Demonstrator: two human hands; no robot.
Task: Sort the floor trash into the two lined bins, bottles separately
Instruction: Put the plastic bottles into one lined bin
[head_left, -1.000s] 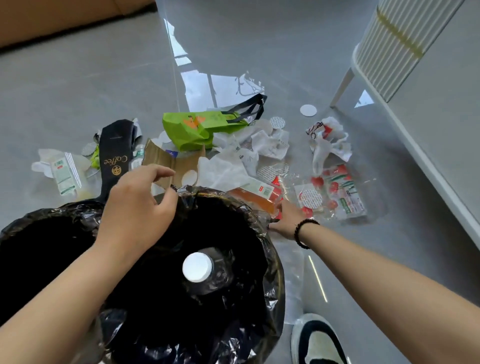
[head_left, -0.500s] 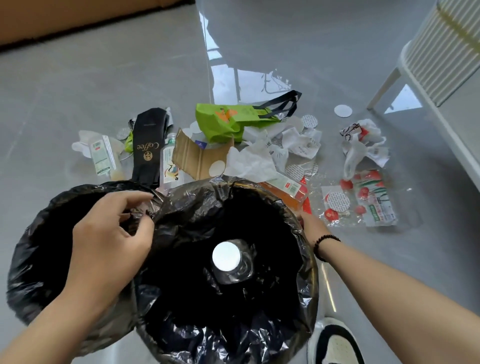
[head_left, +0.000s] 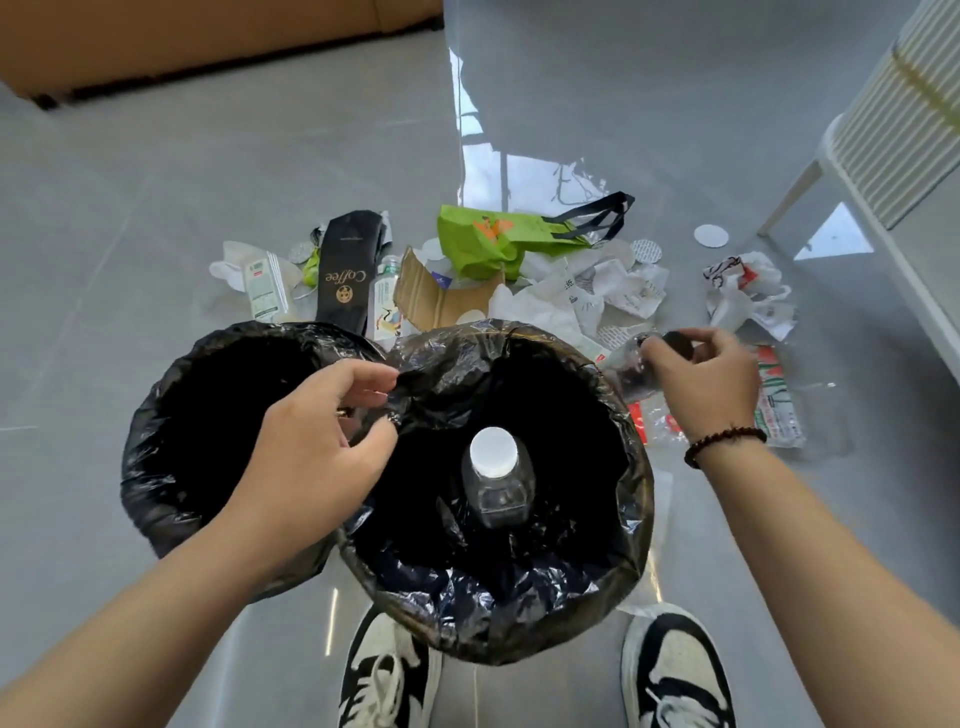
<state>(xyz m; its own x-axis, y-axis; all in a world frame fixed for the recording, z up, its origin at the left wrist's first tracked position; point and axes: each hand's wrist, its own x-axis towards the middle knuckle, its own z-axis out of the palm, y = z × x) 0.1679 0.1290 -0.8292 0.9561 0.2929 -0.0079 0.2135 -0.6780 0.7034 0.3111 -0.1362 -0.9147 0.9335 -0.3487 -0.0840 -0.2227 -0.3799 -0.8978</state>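
Right hand grips bottle — beside right bin.

A clear white-capped bottle stands upright in the right black-lined bin; the left bin looks empty.

- The floor is grey, glossy tile that mirrors a window.
- Two bins lined with black bags stand on it side by side, touching: the left bin and the right bin.
- Beyond the bins lies a spread of trash: a black coffee bag, a small labelled bottle, a cardboard piece, a green tote bag with black handles, crumpled white paper, and a round white lid.
- Further right lie a crumpled plastic bag and a clear printed wrapper.
- A white furniture leg stands at the right edge.
- Two black-and-white sneakers stand just near the right bin.
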